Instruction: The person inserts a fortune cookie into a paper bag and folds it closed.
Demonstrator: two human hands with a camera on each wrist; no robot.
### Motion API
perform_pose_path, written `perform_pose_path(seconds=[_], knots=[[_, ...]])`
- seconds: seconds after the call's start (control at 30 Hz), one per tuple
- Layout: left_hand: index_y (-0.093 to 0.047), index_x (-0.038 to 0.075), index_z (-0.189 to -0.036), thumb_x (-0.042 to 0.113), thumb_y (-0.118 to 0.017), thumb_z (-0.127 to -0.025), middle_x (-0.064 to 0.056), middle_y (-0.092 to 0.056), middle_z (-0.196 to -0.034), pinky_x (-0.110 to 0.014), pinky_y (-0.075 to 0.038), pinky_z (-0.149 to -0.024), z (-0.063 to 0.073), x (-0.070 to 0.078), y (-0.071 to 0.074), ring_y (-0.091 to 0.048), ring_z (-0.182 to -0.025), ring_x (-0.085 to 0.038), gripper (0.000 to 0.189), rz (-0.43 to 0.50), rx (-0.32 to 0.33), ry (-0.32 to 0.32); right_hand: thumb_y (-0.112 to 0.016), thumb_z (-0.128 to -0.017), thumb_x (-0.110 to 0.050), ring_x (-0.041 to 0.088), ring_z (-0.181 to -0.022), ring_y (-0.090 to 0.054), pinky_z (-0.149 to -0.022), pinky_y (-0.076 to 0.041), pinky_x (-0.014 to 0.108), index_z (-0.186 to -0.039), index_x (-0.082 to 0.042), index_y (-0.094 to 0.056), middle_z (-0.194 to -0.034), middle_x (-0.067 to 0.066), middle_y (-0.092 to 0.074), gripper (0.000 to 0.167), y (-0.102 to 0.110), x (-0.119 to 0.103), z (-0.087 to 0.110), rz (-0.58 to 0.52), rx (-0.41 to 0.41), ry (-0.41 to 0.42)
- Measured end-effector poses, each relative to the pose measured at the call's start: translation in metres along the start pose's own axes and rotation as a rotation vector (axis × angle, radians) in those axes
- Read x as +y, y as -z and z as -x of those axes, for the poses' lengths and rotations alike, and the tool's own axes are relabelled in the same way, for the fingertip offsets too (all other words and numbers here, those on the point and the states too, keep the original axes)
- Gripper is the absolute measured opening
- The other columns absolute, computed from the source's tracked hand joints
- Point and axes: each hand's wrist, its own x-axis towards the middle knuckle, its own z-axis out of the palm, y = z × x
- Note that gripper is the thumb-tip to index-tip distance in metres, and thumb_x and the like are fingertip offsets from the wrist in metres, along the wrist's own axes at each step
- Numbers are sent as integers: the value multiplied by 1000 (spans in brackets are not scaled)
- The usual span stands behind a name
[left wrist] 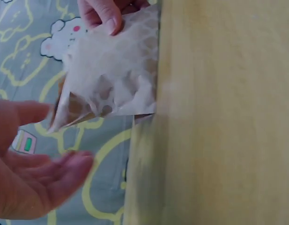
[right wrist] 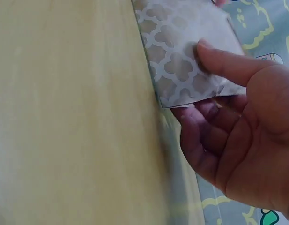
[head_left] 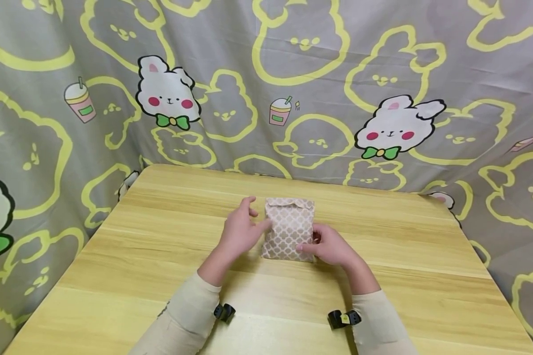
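Note:
A small paper bag with a tan and white lattice pattern stands near the middle of the table, its top edge folded over. My right hand pinches its lower right side, thumb on the front and the other fingers curled behind, as the right wrist view of the hand shows. Beside the bag's left edge is my left hand, its thumb close to the paper and its fingers spread. In the left wrist view, a gap shows between the left hand and the creased side of the bag.
The wooden table reaches back to a grey curtain printed with yellow outlines and white rabbits. Each sleeved forearm carries a small black wrist device, such as the left one.

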Motion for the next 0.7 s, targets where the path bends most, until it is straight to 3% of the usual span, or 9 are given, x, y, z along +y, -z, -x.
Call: perform_pose_path(seconds=[0.03,0.1,0.23,0.47,0.7], knots=[[-41,3,-147,26,-80,-86,-14,-66,-105,-39,-54,-72,1,-1,-1,-62,-74,-17,76,-44,-59,41,-80,-87,-21,20,-74,-58,-61,-49,33,-108,-4,-65,-86,4,-63,31,-1,1,0,13,12,-17],[-36,1,-149,23,-81,-83,-13,-65,-97,-39,-52,-67,3,-4,-5,-58,-67,-17,82,-110,-169,65,-81,-86,-22,19,-71,-55,-60,-47,33,-111,-4,-61,-82,4,-60,36,-2,4,-1,38,33,-47],[-40,-1,-145,13,-82,-80,-5,-58,-78,-35,-48,-58,5,-11,-11,-53,-60,-17,78,-147,-303,26,-81,-86,-25,19,-66,-48,-60,-41,33,-117,-4,-56,-77,6,-53,45,-6,6,-5,73,70,-119],[-46,-1,-140,5,-80,-80,-3,-60,-79,-32,-49,-59,2,-19,-13,-57,-60,-15,70,-152,-329,15,-77,-89,-33,19,-67,-54,-63,-46,35,-143,5,-46,-81,6,-58,73,-10,-1,-4,166,89,-233],[-48,0,-141,11,-76,-85,-2,-59,-79,-34,-47,-60,0,-22,-7,-56,-62,-16,64,-167,-312,56,-71,-93,-40,17,-71,-57,-68,-47,37,-141,1,-51,-85,5,-61,67,-7,-4,-2,202,73,-251]])
